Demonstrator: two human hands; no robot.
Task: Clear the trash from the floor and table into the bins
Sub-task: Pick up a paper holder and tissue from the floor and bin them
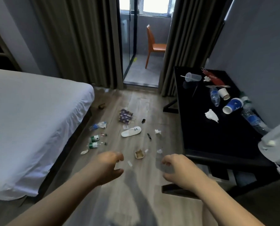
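Trash litters the wooden floor: a white slipper [131, 131], green-labelled bottles [93, 141], a crushed clear bottle [98, 125], a patterned bag [125, 116], a brown paper tray [140, 154] and tissues [158, 131]. The black table [201, 137] at the right carries a blue paper cup [233, 105], a white cup [224, 93], a clear lidded cup [193, 77], water bottles [215, 97], a tissue [211, 115] and a red wrapper [215, 79]. My left hand [109, 167] hovers above the floor, fingers curled apart, empty. My right hand [179, 168] curls around a faint clear plastic bottle [160, 162]. No bin is in view.
A bed with a white sheet [30, 124] fills the left side. Grey curtains [80, 43] frame a glass door to a balcony with an orange chair [154, 44]. A white kettle [277, 142] stands on the table's near right corner. Table legs [170, 105] reach onto the floor.
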